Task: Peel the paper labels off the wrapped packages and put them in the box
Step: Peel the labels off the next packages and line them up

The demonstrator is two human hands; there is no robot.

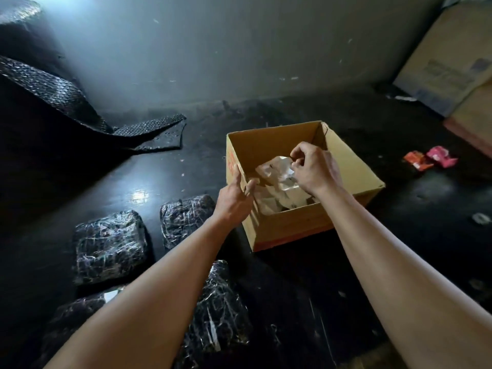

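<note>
An open cardboard box (354, 166) stands on the dark floor with crumpled white paper labels (274, 182) piled inside. My right hand (316, 169) hovers over the box with its fingers pinched on a white label at the top of the pile. My left hand (235, 194) rests on the box's left rim, thumb outside and fingers curled over the edge. Several dark packages wrapped in shiny film lie on the floor to the left: one (110, 246) at far left, one (183, 217) beside the box, one (221, 310) between my forearms.
A sheet of black bubble wrap (80, 102) runs along the floor at the left. Large cardboard boxes (452, 62) lean at the right against the grey wall. Orange and pink wrappers (431, 158) lie right of the box.
</note>
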